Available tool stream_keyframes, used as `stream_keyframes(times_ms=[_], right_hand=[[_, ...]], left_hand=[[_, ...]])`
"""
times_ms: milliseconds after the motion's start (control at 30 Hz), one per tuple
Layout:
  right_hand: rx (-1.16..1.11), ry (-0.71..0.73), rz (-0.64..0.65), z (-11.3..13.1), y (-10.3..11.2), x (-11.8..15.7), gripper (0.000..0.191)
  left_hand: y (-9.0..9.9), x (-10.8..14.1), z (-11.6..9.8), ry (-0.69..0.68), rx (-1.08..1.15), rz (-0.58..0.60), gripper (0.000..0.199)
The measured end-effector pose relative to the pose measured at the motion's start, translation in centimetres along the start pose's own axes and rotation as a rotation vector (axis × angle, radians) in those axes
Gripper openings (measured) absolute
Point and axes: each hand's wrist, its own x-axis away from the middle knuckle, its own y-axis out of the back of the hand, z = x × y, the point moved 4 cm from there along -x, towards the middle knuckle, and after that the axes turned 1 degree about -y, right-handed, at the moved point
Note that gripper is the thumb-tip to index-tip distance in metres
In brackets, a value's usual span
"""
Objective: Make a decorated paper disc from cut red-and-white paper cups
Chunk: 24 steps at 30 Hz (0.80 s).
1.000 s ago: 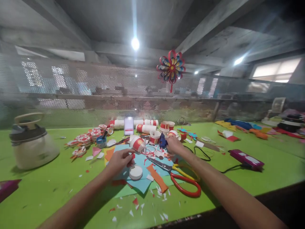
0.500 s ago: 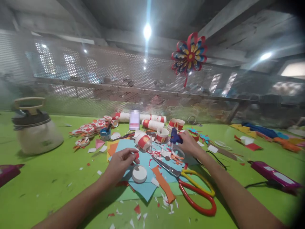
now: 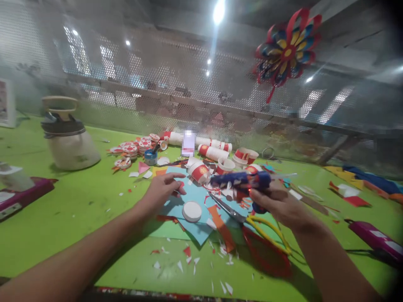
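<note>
My right hand [image 3: 278,201] is wrapped round a blue glue gun [image 3: 241,179], held level above the scissors with its nozzle pointing left. A small red piece [image 3: 181,185] sits between the thumb and fingers of my left hand [image 3: 165,188], over the blue paper. Just below that hand lies a round white lid [image 3: 192,211]. Large scissors [image 3: 234,213] with yellow and red handles rest on the paper beside an orange strip [image 3: 222,228]. A red and white paper cup [image 3: 199,171] lies tipped behind them.
Stacked cups [image 3: 213,152], red-spotted paper discs [image 3: 129,149] and a blue jar [image 3: 150,157] stand farther back. At the left are a large container [image 3: 71,144] and a purple power strip [image 3: 28,195]. Another purple strip [image 3: 376,240] is at the right. A paper flower [image 3: 288,52] hangs above.
My right hand has lifted the glue gun and brought it nearer, turning it level with the nozzle to the left. The camera view has shifted and tilted; my left hand still holds the red piece.
</note>
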Motion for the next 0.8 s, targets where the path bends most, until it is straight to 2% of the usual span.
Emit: stream_keyframes(times_ms=[100,233,367,500,600,700,800], right_hand=[[0.035,-0.032,0.263,0.6,-2.5,0.3,0.031],[0.182,-0.164,0.378,-0.4,-3.6,0.2,0.041],[0.283,-0.223,0.429,-1.2,-4.0,0.2,0.044],[0.268,-0.259,0.454,-1.7,-4.4,0.3,0.045],[0.239,-0.261,0.473,-1.9,-4.8,0.2,0.044],[0.223,-0.239,0.461,-2.1,-5.3,0.0,0.042],[0.194,-0.231,0.435,-2.2,-5.7,-0.1,0.040]], left_hand=[[-0.1,-0.4,0.8,0.030,-0.087,0.054,0.017],[-0.2,-0.4,0.8,-0.002,-0.269,0.150,0.014],[-0.2,0.6,-0.5,-0.052,-0.424,0.271,0.016],[-0.6,1.9,-1.7,-0.135,-0.729,0.439,0.044],[-1.2,2.4,-1.7,-0.207,-0.911,0.484,0.063],[-1.8,2.5,-1.4,-0.265,-0.975,0.499,0.060],[-2.2,2.6,-1.3,-0.290,-0.982,0.506,0.043]])
